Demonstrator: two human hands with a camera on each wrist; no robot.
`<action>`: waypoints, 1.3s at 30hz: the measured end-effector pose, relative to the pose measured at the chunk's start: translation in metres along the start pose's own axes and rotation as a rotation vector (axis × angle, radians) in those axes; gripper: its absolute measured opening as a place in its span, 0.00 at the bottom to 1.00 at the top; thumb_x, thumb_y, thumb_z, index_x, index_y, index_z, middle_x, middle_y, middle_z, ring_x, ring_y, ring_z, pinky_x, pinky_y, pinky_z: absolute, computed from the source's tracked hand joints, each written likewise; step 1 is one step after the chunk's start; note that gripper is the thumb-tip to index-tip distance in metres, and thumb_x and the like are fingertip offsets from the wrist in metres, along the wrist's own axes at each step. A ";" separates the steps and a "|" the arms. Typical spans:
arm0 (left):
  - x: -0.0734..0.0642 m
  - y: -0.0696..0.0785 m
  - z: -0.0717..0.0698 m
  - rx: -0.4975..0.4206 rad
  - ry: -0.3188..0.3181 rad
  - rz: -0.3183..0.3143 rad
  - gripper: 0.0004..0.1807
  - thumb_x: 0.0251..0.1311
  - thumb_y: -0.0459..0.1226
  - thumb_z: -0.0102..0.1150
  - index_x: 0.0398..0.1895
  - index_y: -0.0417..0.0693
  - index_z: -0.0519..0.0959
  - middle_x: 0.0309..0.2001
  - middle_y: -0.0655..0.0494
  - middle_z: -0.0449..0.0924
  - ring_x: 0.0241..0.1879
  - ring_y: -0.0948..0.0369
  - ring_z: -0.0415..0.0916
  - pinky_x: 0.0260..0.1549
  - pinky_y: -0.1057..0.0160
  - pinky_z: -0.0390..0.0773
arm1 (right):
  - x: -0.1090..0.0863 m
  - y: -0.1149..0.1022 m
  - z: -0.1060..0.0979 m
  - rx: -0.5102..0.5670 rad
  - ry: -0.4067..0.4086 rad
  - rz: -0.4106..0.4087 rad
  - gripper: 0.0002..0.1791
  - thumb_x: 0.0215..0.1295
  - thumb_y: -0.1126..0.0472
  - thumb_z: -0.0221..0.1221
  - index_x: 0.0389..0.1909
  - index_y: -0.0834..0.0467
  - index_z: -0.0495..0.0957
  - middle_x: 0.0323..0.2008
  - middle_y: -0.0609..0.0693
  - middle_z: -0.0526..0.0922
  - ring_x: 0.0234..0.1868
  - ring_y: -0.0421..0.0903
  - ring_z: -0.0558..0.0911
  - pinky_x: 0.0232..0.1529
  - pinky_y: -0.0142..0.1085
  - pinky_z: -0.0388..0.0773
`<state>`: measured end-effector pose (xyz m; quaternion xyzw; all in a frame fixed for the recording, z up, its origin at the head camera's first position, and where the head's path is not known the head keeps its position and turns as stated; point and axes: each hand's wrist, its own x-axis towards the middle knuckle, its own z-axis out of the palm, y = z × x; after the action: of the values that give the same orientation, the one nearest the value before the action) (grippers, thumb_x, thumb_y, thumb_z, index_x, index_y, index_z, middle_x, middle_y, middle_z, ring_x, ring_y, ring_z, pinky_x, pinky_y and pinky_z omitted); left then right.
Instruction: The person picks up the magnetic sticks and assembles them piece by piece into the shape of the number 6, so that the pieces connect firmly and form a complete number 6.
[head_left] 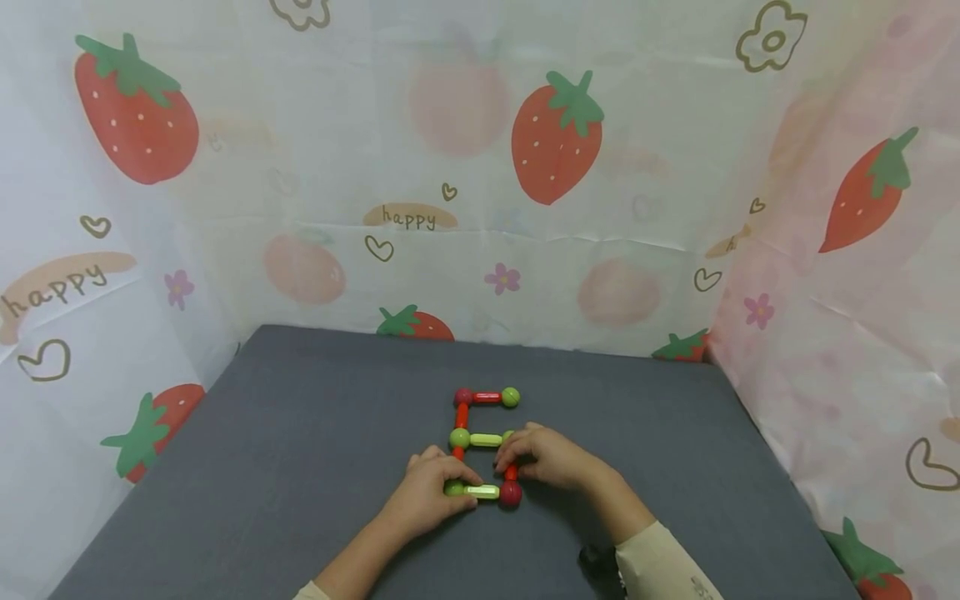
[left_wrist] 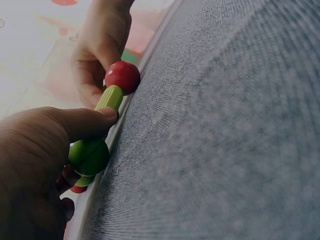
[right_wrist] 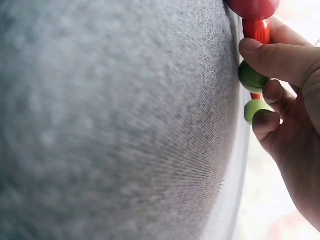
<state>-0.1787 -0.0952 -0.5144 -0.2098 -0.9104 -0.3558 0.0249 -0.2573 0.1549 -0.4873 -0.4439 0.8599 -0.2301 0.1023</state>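
A flat figure of toy balls and rods lies on the dark grey table. My left hand grips its near left corner, thumb along a light green rod and fingers around a green ball. At that rod's other end sits a dark red ball. My right hand pinches the red rod rising from this ball, its fingers partly covering the green ball at the far end. Another green rod forms the middle bar, joined to a green ball on the left.
Beyond the middle bar, a red rod leads to a red ball, then a short red rod and a green ball. Strawberry-printed cloth stands around the table. A black object lies beside the right sleeve.
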 end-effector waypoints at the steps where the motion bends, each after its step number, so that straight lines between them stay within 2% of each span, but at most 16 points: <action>1: 0.000 0.000 0.000 -0.001 0.000 -0.002 0.13 0.46 0.47 0.75 0.38 0.71 0.86 0.32 0.78 0.80 0.34 0.70 0.62 0.38 0.62 0.55 | 0.000 0.000 0.001 0.003 -0.002 0.004 0.20 0.58 0.69 0.65 0.44 0.41 0.85 0.50 0.33 0.82 0.55 0.34 0.76 0.59 0.38 0.67; 4: -0.001 0.000 0.001 -0.004 0.003 -0.004 0.13 0.46 0.47 0.75 0.38 0.72 0.86 0.32 0.78 0.80 0.34 0.70 0.62 0.38 0.62 0.55 | -0.001 0.000 0.002 0.021 -0.010 0.023 0.20 0.58 0.69 0.64 0.44 0.40 0.84 0.50 0.31 0.82 0.56 0.32 0.77 0.64 0.41 0.63; 7: -0.001 0.000 0.002 -0.007 0.007 -0.003 0.13 0.46 0.47 0.75 0.38 0.71 0.86 0.32 0.77 0.80 0.35 0.71 0.63 0.38 0.62 0.55 | -0.002 -0.001 0.002 0.029 -0.008 0.029 0.20 0.58 0.70 0.64 0.44 0.41 0.84 0.50 0.31 0.82 0.56 0.32 0.77 0.66 0.44 0.61; 15: 0.003 -0.001 0.002 0.006 -0.009 0.006 0.14 0.45 0.48 0.75 0.38 0.71 0.86 0.33 0.78 0.80 0.34 0.70 0.63 0.37 0.62 0.55 | -0.004 -0.001 0.001 0.025 0.003 0.034 0.20 0.59 0.68 0.64 0.45 0.40 0.84 0.51 0.31 0.81 0.56 0.32 0.76 0.62 0.39 0.64; 22: 0.003 -0.003 -0.001 -0.016 -0.010 0.003 0.14 0.45 0.50 0.75 0.38 0.69 0.86 0.33 0.79 0.81 0.34 0.70 0.63 0.37 0.62 0.55 | -0.004 -0.003 0.001 0.044 0.009 0.054 0.18 0.61 0.65 0.65 0.47 0.40 0.84 0.52 0.32 0.81 0.58 0.33 0.76 0.69 0.46 0.60; 27: 0.004 -0.003 -0.006 -0.022 0.009 0.007 0.13 0.45 0.51 0.75 0.37 0.71 0.85 0.32 0.77 0.81 0.33 0.70 0.63 0.37 0.63 0.56 | -0.008 -0.008 0.000 0.081 0.035 0.095 0.17 0.60 0.63 0.66 0.47 0.40 0.84 0.53 0.32 0.81 0.58 0.36 0.75 0.66 0.45 0.64; 32: 0.005 -0.003 -0.017 -0.032 0.010 0.011 0.14 0.46 0.49 0.75 0.38 0.66 0.86 0.30 0.71 0.81 0.35 0.69 0.65 0.40 0.62 0.58 | -0.013 -0.017 -0.002 0.118 0.084 0.100 0.16 0.61 0.62 0.66 0.48 0.43 0.84 0.52 0.32 0.81 0.57 0.37 0.75 0.65 0.46 0.65; 35: 0.006 -0.003 -0.026 -0.041 -0.007 0.008 0.14 0.48 0.48 0.74 0.40 0.64 0.86 0.32 0.70 0.82 0.38 0.66 0.67 0.41 0.61 0.58 | -0.017 -0.022 -0.004 0.122 0.125 0.121 0.16 0.61 0.60 0.66 0.50 0.44 0.83 0.52 0.32 0.81 0.55 0.37 0.75 0.59 0.42 0.71; 39: 0.007 -0.004 -0.038 -0.043 -0.011 0.000 0.12 0.50 0.47 0.73 0.40 0.63 0.86 0.38 0.73 0.82 0.42 0.62 0.69 0.44 0.59 0.59 | -0.024 -0.027 -0.006 0.114 0.194 0.163 0.15 0.61 0.57 0.66 0.50 0.44 0.83 0.51 0.33 0.81 0.53 0.38 0.75 0.49 0.37 0.74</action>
<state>-0.1905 -0.1204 -0.4870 -0.2121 -0.9026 -0.3742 0.0153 -0.2259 0.1629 -0.4691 -0.3418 0.8845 -0.3114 0.0621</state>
